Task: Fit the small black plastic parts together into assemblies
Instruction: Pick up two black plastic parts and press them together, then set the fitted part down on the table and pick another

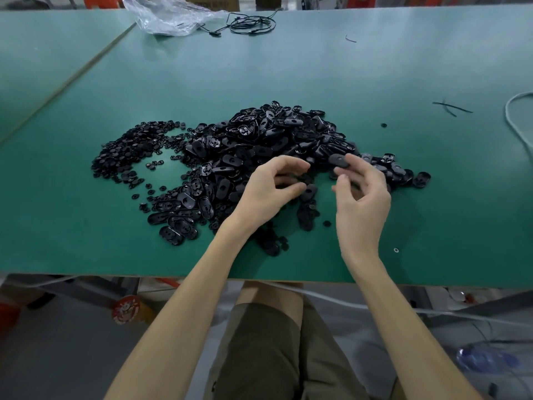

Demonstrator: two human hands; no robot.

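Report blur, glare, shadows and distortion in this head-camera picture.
Head view: the wide-angle lens bows the edges of the green table; the fingers of the right hand and the oval part they pinch look motion-blurred, the left hand less so; a pale sheen washes the far tabletop; the black parts pile shows small glossy highlights; a soft shadow lies right of the right hand.
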